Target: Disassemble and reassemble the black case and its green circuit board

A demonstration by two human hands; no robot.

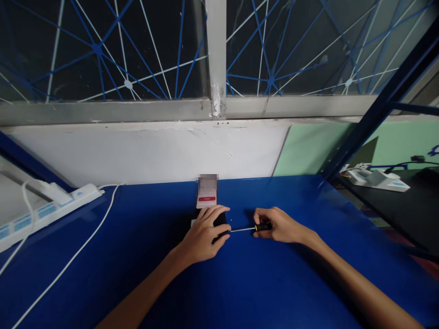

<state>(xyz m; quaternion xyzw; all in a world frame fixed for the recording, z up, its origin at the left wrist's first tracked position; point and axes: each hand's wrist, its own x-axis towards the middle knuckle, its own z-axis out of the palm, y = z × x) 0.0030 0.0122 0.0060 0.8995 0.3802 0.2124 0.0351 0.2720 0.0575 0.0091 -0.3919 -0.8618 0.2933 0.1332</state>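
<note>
My left hand (205,234) is closed over a dark, boxy object (220,220) on the blue table, thumb and fingers wrapped about its right end. Most of that object is covered, so its kind cannot be made out; a bit of yellow shows near the thumb. In my right hand (281,226) is a screwdriver (262,226) with a black and yellow handle, pinched between thumb and fingers. Its thin metal shaft points left and lies nearly level. The tip reaches the right end of the dark object, beside my left fingertips; whether it touches a screw is too small to tell.
A phone (207,193) with a lit screen stands just behind my left hand. On the table's left lies a white power strip (48,211) with a white cable (87,242) running forward. Blue frame posts rise at both sides; another power strip (380,179) sits on the black surface at right.
</note>
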